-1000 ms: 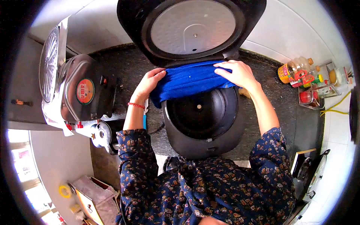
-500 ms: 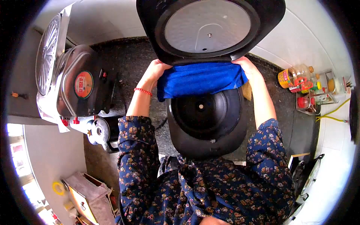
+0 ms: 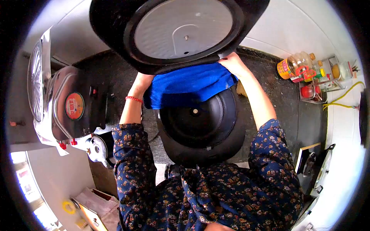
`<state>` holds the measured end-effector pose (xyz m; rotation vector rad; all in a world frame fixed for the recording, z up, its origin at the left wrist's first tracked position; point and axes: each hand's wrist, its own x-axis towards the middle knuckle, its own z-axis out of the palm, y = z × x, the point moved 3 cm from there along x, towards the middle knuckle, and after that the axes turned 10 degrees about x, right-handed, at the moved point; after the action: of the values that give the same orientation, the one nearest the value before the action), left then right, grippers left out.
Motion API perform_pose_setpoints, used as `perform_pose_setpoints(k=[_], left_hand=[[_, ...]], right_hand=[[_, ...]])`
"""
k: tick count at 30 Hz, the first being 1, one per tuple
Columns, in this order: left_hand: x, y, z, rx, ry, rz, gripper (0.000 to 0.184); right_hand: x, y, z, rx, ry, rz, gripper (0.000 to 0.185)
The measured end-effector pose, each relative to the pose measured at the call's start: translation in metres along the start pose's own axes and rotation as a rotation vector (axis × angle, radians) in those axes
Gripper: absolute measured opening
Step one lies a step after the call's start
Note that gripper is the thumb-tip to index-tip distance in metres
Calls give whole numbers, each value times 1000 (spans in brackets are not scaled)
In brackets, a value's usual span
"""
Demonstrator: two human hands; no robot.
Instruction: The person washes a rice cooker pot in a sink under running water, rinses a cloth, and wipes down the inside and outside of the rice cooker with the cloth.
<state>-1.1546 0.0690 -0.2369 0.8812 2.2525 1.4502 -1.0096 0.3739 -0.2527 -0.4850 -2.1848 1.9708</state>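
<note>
A black rice cooker [image 3: 200, 152] stands in front of me with its lid [image 3: 111, 32] raised; a round silver inner plate [image 3: 181, 29] shows inside the lid. A blue cloth [image 3: 189, 84] stretches along the hinge side, its lower edge hanging over the back of the dark cavity. At the cloth's left end is my left hand [image 3: 144, 80], closed, its fingertips hidden behind the lid's corner. My right hand [image 3: 234, 64] is closed at the other end, gripping the cloth with fingers against the lid's lower edge.
A gas stove [image 3: 73, 104] stands on its side at the left, beside a kettle [image 3: 99, 148]. Bottles [image 3: 295, 67] and a wire rack [image 3: 331, 82] with jars line the right wall. A yellow hose [image 3: 341, 104] hangs there. Something tan [image 3: 241, 89] lies right of the cooker.
The view has shifted, so the cooker and both hands appear further left. The lid looks more tilted, and my left fingers have slipped out of sight behind it. Both hands stay at the cloth's ends.
</note>
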Motion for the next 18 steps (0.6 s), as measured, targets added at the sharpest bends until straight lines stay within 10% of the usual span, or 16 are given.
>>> perform_pose_setpoints(k=[11,15,18], left_hand=[[2,3,-6,-90,7,-136,41],[-15,-2,-25,137,-216,-485,28],[-36,13,-29,228,-75,-151,24]], right_hand=[[-35,-11,-22,-118,34,54,22],[-36,-10,-18,-93,40,62,22],[-46,-20,-16,-64,39,49,21]])
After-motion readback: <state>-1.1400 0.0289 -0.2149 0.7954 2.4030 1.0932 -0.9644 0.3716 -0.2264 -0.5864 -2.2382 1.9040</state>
